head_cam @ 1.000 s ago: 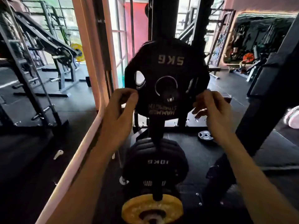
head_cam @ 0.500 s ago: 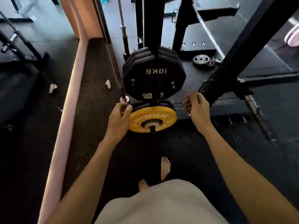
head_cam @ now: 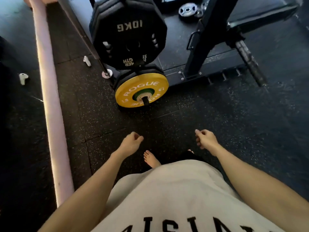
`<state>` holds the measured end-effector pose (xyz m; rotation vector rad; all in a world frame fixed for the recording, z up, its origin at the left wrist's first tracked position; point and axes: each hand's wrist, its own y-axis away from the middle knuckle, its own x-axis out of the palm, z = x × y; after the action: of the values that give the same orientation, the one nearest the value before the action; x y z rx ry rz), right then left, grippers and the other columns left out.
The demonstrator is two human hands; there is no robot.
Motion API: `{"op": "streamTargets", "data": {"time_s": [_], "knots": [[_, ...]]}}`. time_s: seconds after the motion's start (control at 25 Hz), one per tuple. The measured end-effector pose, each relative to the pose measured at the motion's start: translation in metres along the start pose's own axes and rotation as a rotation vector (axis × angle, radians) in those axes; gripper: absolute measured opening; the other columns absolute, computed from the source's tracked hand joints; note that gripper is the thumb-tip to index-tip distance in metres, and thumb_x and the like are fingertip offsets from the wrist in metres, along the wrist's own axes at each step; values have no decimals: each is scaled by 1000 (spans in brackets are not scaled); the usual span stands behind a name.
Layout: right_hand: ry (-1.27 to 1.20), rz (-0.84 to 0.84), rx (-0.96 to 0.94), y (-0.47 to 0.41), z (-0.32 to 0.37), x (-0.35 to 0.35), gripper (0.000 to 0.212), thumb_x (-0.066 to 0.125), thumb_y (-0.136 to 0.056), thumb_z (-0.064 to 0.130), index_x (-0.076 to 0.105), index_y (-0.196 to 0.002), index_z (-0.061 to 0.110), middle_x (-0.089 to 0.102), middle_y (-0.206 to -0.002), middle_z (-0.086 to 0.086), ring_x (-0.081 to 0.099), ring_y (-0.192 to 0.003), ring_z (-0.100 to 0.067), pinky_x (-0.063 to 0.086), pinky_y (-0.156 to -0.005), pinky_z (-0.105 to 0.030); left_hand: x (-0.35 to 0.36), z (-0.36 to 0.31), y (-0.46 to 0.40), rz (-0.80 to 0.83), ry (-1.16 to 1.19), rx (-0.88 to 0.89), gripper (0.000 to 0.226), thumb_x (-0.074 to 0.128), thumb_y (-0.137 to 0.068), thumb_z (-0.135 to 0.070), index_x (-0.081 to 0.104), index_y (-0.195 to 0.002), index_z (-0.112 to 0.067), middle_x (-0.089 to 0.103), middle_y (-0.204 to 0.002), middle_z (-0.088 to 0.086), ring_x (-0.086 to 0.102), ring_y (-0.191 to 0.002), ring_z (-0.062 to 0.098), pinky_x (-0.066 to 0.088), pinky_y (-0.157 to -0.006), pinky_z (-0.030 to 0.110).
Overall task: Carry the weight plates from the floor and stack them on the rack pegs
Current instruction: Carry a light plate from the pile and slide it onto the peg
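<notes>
Over on your left, a pink beam (head_cam: 50,101) runs along the floor (head_cam: 217,124), marking the edge of your working lane. Your left hand (head_cam: 131,144) hangs low in front of you, fingers loosely curled, holding nothing. Up ahead, the black 10KG plates (head_cam: 127,34) sit stacked on an upper rack peg, and the yellow plate (head_cam: 141,91) rides the lower peg (head_cam: 146,101) just beneath them, heavier above lighter so each size keeps its own peg. Your bare foot (head_cam: 151,159) shows between your arms. Your right hand (head_cam: 206,138) is likewise empty, fingers loosely bent. Far right and back, small silver plates (head_cam: 187,10) lie on the platform beyond the rack upright (head_cam: 202,41), likely your next pickup.
</notes>
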<state>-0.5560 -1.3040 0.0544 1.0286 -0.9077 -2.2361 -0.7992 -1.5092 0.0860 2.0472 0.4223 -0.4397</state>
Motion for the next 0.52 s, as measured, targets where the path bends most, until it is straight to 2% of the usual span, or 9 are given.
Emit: {"op": "streamTargets", "data": {"time_s": [0.08,0.2,0.32,0.4,0.52], "knots": [[-9,5,99,3,-43,-18,30,51,-100,35,60,-91,9,63,-81,-9,59,-65,-20,46,-54,-29,23,2,-1,135,-178,-13,34,50,-100,-34,53,-126,-12,60,-116,7,59,-105,23,47,-87,34],[-102,-1,180,16,-102,-50,27,51,-101,34,60,-97,9,63,-81,-8,61,-68,-20,48,-56,-29,58,-6,-3,241,-372,2,33,52,-99,-34,54,-125,-13,60,-122,9,58,-105,21,47,-89,33],[-242,-61,200,27,-156,-85,23,51,-101,33,59,-97,12,64,-85,-8,63,-73,-21,48,-58,-30,96,-29,-5,263,-476,4,33,51,-99,-33,53,-125,-12,59,-123,10,57,-106,22,45,-89,33],[-331,-92,228,34,-196,-109,23,51,-101,33,60,-98,13,65,-85,-8,64,-74,-22,49,-57,-30,130,-50,-3,271,-566,21,32,51,-100,-32,54,-123,-10,59,-117,9,55,-99,20,44,-85,32],[-449,-105,307,46,-272,-148,23,53,-100,32,59,-96,11,62,-77,-7,60,-66,-21,46,-52,-27,202,-98,5,272,-683,72,31,50,-100,-30,55,-122,-8,58,-109,8,56,-96,22,46,-81,32]]}}
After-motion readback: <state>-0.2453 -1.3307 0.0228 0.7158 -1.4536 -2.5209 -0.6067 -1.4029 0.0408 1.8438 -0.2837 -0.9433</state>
